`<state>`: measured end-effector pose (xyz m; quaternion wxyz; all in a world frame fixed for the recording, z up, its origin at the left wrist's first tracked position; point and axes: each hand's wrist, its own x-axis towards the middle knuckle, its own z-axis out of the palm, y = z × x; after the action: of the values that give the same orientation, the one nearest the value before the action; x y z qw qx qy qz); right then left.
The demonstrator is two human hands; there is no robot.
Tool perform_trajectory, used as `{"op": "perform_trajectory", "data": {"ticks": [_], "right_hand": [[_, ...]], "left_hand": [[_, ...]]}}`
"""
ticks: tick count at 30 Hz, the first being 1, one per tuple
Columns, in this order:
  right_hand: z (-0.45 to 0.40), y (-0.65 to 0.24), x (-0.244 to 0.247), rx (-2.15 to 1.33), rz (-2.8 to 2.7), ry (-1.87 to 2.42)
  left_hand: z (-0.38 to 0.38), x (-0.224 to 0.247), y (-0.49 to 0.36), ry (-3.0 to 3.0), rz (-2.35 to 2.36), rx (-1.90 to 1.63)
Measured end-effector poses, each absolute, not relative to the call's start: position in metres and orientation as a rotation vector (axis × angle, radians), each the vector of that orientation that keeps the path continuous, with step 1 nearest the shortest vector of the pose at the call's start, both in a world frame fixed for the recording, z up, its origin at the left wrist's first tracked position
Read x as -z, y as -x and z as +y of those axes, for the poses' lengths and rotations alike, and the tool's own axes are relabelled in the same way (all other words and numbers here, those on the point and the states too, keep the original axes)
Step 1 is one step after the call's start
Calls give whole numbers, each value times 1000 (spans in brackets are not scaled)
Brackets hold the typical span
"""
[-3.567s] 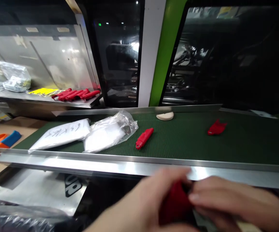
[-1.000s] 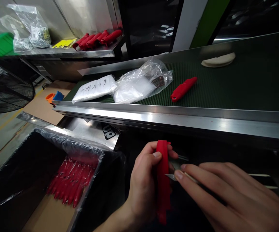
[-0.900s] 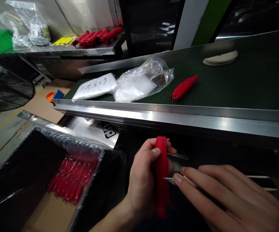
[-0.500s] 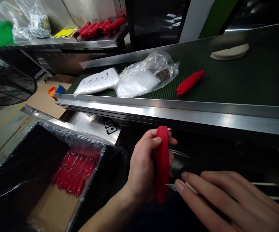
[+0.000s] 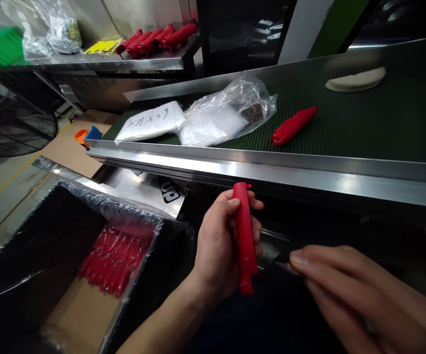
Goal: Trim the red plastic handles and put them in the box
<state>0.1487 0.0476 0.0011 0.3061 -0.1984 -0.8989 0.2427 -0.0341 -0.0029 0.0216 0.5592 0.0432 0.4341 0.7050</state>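
My left hand is wrapped round a long red plastic part, its thumb on the near face close to the top end. The part stands nearly upright, below the conveyor's metal edge. To its right, my right hand pinches a small knife whose pointed blade faces the part, with a gap between them. Most of the knife's handle is hidden by the fingers. Another red part lies on the green conveyor belt.
A lined box holding several red parts is at the lower left. Plastic bags and a pale curved piece lie on the belt. The metal rail crosses in front. More red parts sit on a shelf; a fan stands left.
The knife tip has moved off the red part's lower end as my right hand shifted right. My left hand has raised and slightly tilted the part.
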Motion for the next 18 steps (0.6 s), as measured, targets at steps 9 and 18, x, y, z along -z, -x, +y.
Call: {"op": "perform_trajectory", "data": {"ticks": [9,18], "right_hand": [[50,-115,-1,-1217,-2207,835],[84,-105,-12,-1608,-2138,864]], "left_hand": [[-10,-12,22,-180,1081,-1603],[-21,4,19,-266,993,-1362]]}}
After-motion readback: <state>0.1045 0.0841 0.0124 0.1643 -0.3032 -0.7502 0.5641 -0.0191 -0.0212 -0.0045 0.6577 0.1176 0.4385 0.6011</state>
